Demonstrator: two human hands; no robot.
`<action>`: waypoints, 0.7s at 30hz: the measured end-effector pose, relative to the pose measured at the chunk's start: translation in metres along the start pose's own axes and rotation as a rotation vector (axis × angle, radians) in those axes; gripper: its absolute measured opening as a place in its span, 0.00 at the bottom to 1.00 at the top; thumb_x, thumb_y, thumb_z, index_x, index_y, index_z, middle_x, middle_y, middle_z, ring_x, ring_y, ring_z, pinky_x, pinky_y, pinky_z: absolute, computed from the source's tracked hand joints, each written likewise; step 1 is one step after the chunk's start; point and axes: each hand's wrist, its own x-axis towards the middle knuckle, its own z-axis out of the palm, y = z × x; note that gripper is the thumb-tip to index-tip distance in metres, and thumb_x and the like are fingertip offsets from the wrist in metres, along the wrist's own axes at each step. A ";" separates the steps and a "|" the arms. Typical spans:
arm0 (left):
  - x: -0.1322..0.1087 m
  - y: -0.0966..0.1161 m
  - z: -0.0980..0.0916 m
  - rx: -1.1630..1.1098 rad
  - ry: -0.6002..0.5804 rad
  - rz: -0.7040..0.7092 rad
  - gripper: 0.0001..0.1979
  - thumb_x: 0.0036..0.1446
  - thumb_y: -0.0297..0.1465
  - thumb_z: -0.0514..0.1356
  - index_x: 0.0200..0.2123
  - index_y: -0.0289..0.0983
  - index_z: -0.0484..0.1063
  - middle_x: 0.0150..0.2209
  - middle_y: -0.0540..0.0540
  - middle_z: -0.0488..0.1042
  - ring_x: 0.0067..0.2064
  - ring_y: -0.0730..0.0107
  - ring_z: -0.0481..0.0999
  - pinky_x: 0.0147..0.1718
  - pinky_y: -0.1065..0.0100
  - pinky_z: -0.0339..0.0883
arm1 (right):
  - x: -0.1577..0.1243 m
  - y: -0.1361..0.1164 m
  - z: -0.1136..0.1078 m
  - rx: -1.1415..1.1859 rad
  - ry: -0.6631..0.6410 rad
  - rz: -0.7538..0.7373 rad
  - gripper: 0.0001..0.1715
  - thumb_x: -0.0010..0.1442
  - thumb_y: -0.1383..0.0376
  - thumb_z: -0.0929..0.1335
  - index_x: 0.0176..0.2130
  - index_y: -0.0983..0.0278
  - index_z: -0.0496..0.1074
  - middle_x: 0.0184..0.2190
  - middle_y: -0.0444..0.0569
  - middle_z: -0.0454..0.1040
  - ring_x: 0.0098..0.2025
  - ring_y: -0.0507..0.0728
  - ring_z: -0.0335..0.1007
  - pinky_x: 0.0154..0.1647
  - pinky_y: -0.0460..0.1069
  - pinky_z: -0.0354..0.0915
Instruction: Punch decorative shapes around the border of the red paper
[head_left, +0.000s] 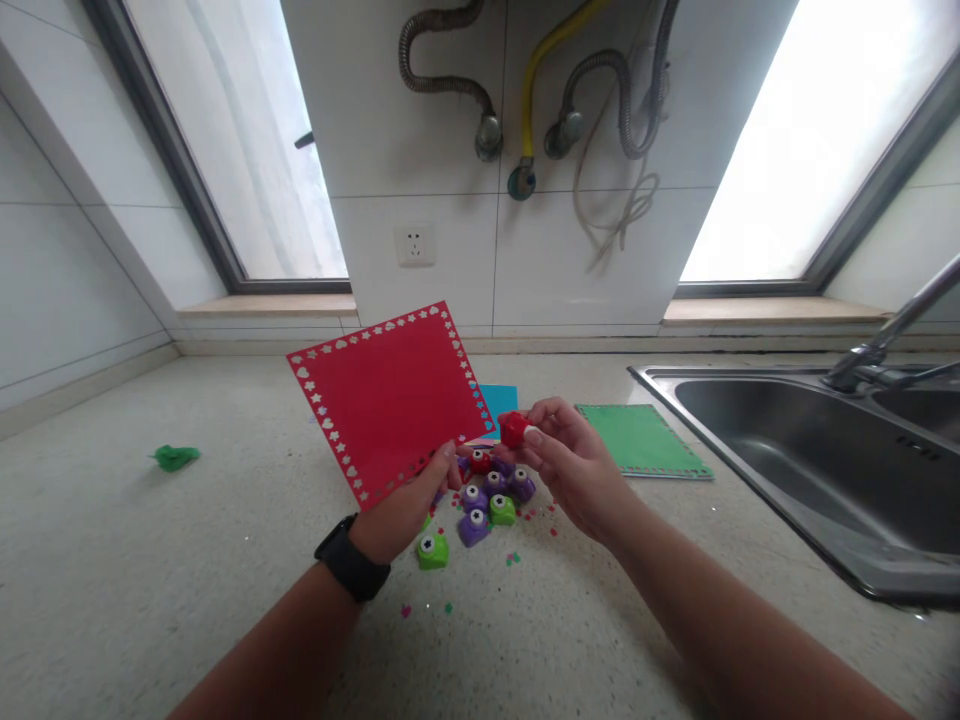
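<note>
A red sheet of paper (pixel 390 400) is held up by its lower edge in my left hand (pixel 409 505), thumb on the front. Small hearts, stars and other shapes are punched along its borders. My right hand (pixel 574 455) grips a small red craft punch (pixel 514 429) between thumb and fingers, just off the sheet's right corner. Below and between the hands, several purple craft punches (pixel 474 527), green craft punches (pixel 433 550) and another red craft punch (pixel 479 461) lie in a cluster on the counter. Tiny paper cutouts (pixel 513 558) are scattered around them.
A green stack of punched paper (pixel 641 440) lies to the right, beside the steel sink (pixel 750 470) with its faucet (pixel 862 365). Blue paper (pixel 501 400) shows behind the red sheet. At the left is a crumpled green item (pixel 175 457). Hoses hang on the back wall.
</note>
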 end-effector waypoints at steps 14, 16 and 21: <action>-0.001 -0.003 0.002 0.121 0.093 0.069 0.30 0.68 0.53 0.47 0.26 0.35 0.69 0.26 0.48 0.68 0.32 0.69 0.69 0.43 0.63 0.61 | -0.002 -0.006 0.010 -0.086 0.023 0.085 0.31 0.55 0.56 0.77 0.49 0.64 0.63 0.40 0.49 0.74 0.39 0.51 0.75 0.38 0.46 0.69; -0.001 -0.003 0.002 0.127 0.089 0.079 0.30 0.69 0.51 0.47 0.26 0.35 0.69 0.27 0.48 0.69 0.33 0.69 0.70 0.44 0.63 0.61 | -0.003 -0.006 0.010 -0.087 0.015 0.111 0.31 0.54 0.56 0.77 0.49 0.65 0.63 0.39 0.51 0.75 0.39 0.52 0.75 0.38 0.47 0.69; -0.003 0.002 0.003 0.144 0.119 0.045 0.28 0.68 0.50 0.49 0.26 0.35 0.69 0.28 0.47 0.70 0.33 0.68 0.70 0.44 0.62 0.61 | -0.003 -0.003 0.013 -0.034 -0.021 0.133 0.31 0.54 0.57 0.77 0.47 0.64 0.61 0.34 0.49 0.76 0.38 0.54 0.77 0.37 0.48 0.69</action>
